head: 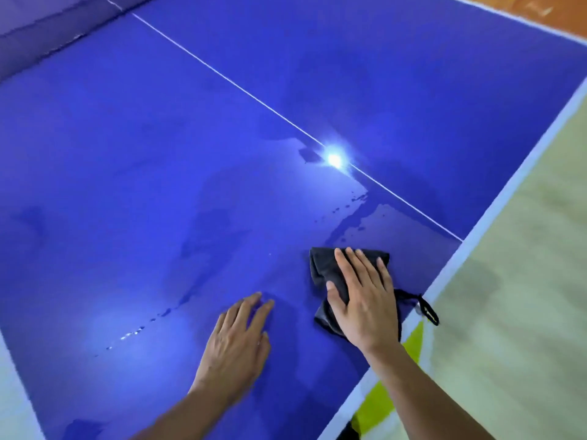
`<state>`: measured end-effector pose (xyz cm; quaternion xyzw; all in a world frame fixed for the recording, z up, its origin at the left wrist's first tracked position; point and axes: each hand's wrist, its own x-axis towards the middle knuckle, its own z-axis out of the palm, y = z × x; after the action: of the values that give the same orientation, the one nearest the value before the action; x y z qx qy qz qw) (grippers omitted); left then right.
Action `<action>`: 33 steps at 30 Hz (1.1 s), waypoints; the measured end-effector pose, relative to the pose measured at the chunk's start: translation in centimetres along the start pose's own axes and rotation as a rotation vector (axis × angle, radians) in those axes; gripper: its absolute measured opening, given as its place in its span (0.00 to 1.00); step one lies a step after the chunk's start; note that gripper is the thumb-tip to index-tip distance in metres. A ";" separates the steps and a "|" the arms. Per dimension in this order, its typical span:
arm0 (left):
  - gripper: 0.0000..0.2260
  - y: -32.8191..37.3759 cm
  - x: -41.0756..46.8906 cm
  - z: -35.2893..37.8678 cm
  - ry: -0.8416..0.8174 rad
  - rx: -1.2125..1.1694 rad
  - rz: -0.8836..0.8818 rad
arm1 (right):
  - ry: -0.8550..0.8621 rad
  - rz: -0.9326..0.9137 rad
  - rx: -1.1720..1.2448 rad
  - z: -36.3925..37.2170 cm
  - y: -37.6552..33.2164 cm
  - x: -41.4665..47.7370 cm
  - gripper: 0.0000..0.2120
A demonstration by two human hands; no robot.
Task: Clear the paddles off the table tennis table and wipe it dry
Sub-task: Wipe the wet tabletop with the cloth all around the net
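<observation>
- The head view looks down on a big blue table tennis table (158,154). It fills most of the picture.
- A thin white line (241,88) runs down the middle of the table, from the top left to the near right edge.
- A wide white stripe (514,182) marks the right edge of the table.
- The net (41,42) crosses the far top left corner. It looks dark and see-through.
- A bright light spot (334,159) shines on the table, right on the thin line.
- Wet patches (355,227) and little drops sit on the blue top, just past the cloth. More small drops (133,331) shine near the left hand.
- The floor (524,312) to the right of the table is pale. At the top right it turns orange.
- The right hand (362,296) lies flat and open on a dark cloth (324,268), fingers spread, pressing it on the table near the right edge.
- A black loop (425,309) from the cloth hangs over the white stripe.
- The left hand (238,341) rests open on the bare table, beside the cloth but not touching it. It holds nothing.
- Something yellow (378,404) shows under the right arm, below the table edge.
</observation>
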<state>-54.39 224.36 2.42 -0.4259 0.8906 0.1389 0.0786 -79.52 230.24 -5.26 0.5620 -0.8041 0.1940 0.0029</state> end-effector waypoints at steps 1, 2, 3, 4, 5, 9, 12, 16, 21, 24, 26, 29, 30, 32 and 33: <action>0.23 -1.2 0.7 0.3 -0.018 0.010 0.042 | 0.024 0.050 -0.020 0.4 -0.6 -0.1 0.30; 0.24 -2.2 1.4 0.5 -0.028 0.032 0.087 | 0.039 0.103 -0.038 0.5 -1.3 -0.2 0.30; 0.25 -3.1 1.9 0.7 -0.035 0.061 0.128 | 0.041 0.158 -0.062 0.5 -2.1 -0.3 0.31; 0.26 -3.9 2.2 0.9 -0.033 0.094 0.186 | 0.037 0.218 -0.095 0.4 -3.0 -0.9 0.31; 0.27 -4.3 2.2 1.3 -0.031 0.130 0.230 | 0.017 0.261 -0.123 0.4 -3.9 -1.2 0.32; 0.30 -6.5 2.0 0.7 -0.096 0.199 0.414 | 0.005 0.381 -0.206 0.6 -10.1 -6.0 0.34; 0.32 -8.6 1.9 0.0 -0.154 0.265 0.502 | 0.018 0.402 -0.191 1.1 -14.7 -10.3 0.34; 0.30 -9.4 1.7 -0.7 -0.090 0.242 0.562 | 0.026 0.535 -0.182 1.2 -17.5 -12.8 0.32; 0.27 -8.2 5.7 0.2 0.020 0.166 0.625 | 0.030 0.573 -0.172 1.0 -17.3 -12.8 0.32; 0.29 -6.8 9.0 0.4 0.075 0.158 0.636 | 0.018 0.594 -0.171 1.3 -17.1 -12.8 0.32; 0.30 -5.9 10.8 0.4 0.095 0.158 0.622 | 0.016 0.596 -0.171 1.4 -16.9 -12.7 0.32; 0.31 -5.8 12.0 0.7 0.074 0.125 0.584 | 0.046 0.617 -0.167 1.5 -16.4 -12.2 0.32; 0.31 -5.9 12.0 0.9 0.071 0.113 0.571 | 0.060 0.637 -0.165 1.5 -16.0 -11.7 0.32; 0.30 -6.1 12.0 1.1 0.068 0.105 0.558 | 0.074 0.675 -0.172 1.4 -14.4 -10.0 0.32; 0.30 -6.1 12.0 1.0 0.064 0.101 0.559 | 0.075 0.689 -0.178 1.3 -13.4 -8.9 0.32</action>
<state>-57.13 212.18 -2.77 -0.1637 0.9812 0.0971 0.0304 -63.82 233.96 -4.29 0.2478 -0.9595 0.1332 0.0160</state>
